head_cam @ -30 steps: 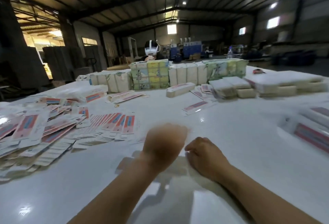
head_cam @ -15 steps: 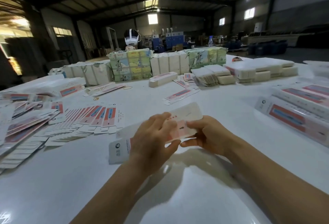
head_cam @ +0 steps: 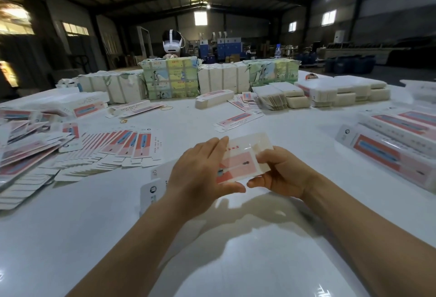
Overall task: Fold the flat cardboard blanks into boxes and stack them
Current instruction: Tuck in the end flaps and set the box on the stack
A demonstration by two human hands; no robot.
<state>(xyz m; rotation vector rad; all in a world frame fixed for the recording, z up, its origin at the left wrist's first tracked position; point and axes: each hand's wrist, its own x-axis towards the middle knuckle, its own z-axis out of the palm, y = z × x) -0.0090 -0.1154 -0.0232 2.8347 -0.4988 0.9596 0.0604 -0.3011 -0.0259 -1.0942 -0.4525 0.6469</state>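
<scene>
Blank [head_cam: 238, 167] pinched between both hands' fingers [head_cam: 232, 188]

A single wide-angle view from the wearer's head looks forward and down across the white surface [head_cam: 295, 145]. Both forearms enter from the bottom edge, so the hands sit close below the lens. Farther off, the frame reaches the stacked bundles [head_cam: 169, 79] and the warehouse roof.

Two bare hands, left hands [head_cam: 200, 174] and right [head_cam: 280, 174], hold one flat red-and-white cardboard blank [head_cam: 240, 162]. On the white counter [head_cam: 295, 136] lie one lone printed blank [head_cam: 238, 119], two yellow rubber bands [head_cam: 123, 121], and fanned red-and-white blanks [head_cam: 122, 145] too many to count. One person in a white headset [head_cam: 172, 43] sits behind.
</scene>
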